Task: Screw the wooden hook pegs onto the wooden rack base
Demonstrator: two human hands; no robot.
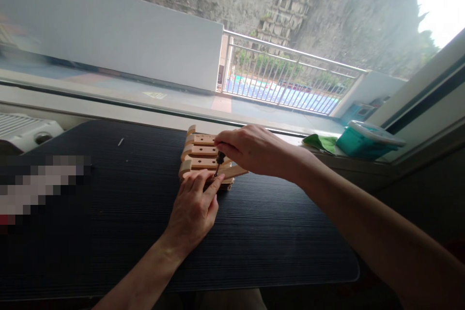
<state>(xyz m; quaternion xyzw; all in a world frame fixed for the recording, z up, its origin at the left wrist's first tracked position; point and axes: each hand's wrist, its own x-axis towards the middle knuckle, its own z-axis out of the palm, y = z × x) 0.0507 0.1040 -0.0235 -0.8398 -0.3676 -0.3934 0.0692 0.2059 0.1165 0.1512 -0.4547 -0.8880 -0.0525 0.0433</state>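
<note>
A small slatted wooden piece with curved ends and dark holes in its slats lies on the dark table. My right hand is closed around the handle of a screwdriver, held nearly upright. Its shaft points down at the nearest slat, where the tip meets the wood close to my left fingertips. From the near side, my left hand grips the wooden piece, its fingers bent over the edge and its index finger beside the screwdriver tip. My left fingers partly cover the near slat, so any screw under the tip cannot be made out.
The dark table reaches the window sill, with a small white strip on it. On the right sill stand a teal tub and a green cloth. A white radiator is at the left, next to a blurred patch.
</note>
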